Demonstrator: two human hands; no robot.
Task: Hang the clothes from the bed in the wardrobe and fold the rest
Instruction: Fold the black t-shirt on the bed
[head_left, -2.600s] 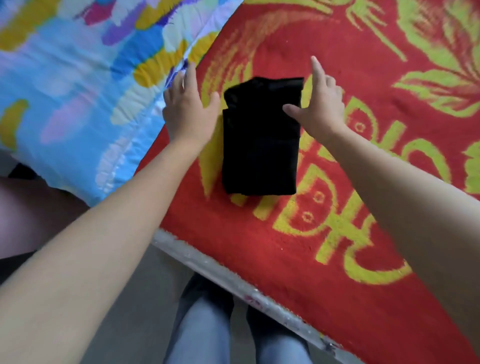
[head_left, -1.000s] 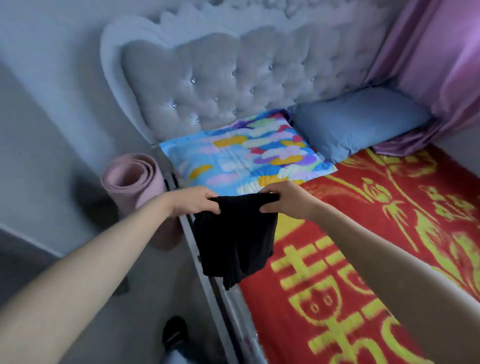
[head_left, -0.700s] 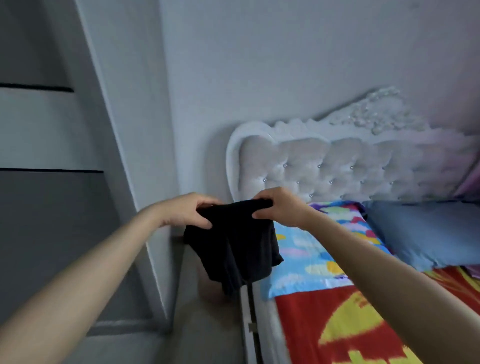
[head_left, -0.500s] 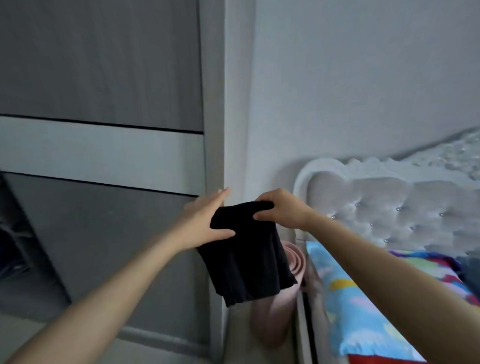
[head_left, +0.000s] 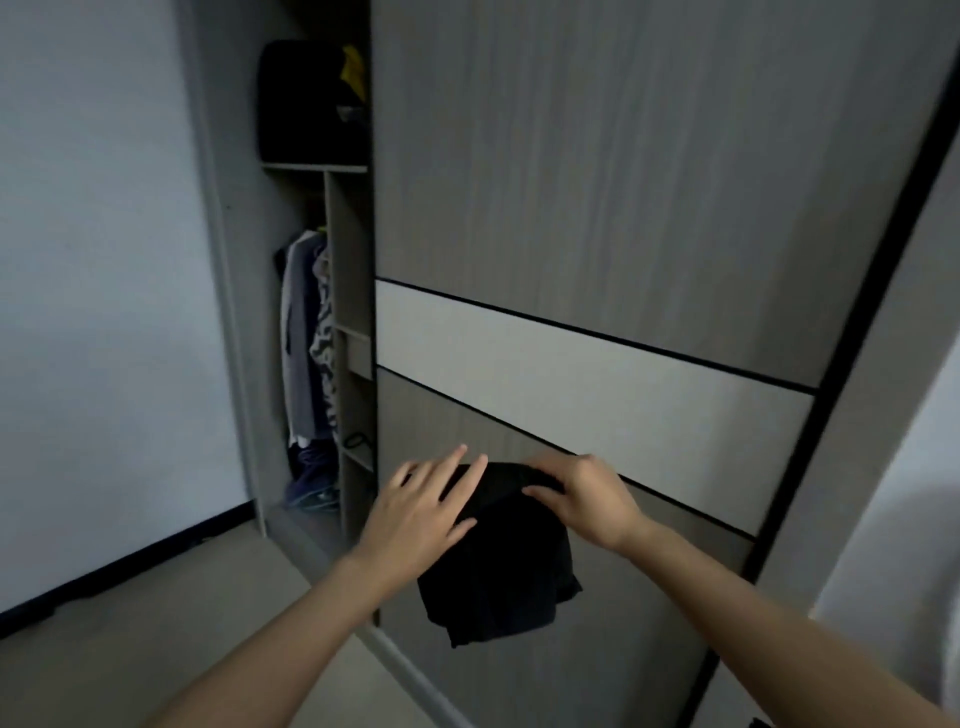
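I hold a folded black garment (head_left: 498, 566) in the air in front of the wardrobe door (head_left: 623, 208), low against its lower panel. My right hand (head_left: 584, 501) pinches the top fold, fingers curled over it and thumb under. My left hand (head_left: 421, 512) lies flat on the garment's left upper corner with fingers spread and straight; I cannot tell whether the thumb grips from beneath. The lower part of the cloth hangs loose below both hands.

As I judge it, this piece is folded and is on its way to storage. Clothes (head_left: 306, 338) hang in the open bay at the wardrobe's left side, so some hanging looks done. The bed is out of view, so I cannot say how much is left there.

The sliding door covers most of the front. The only opening is the narrow strip at the left edge, between the frame (head_left: 223, 312) by the wall (head_left: 104, 260) and the door's left edge. Inside it a divider (head_left: 350, 260) splits the bay: hanging clothes to its left, small shelves (head_left: 356, 452) to its right, and a top shelf holding a dark bag (head_left: 306, 98). The floor (head_left: 156, 623) to the left is open, so I have room to step that way. The shelf gaps look tight for two hands, so I would probably finish one-handed or slide the door right.
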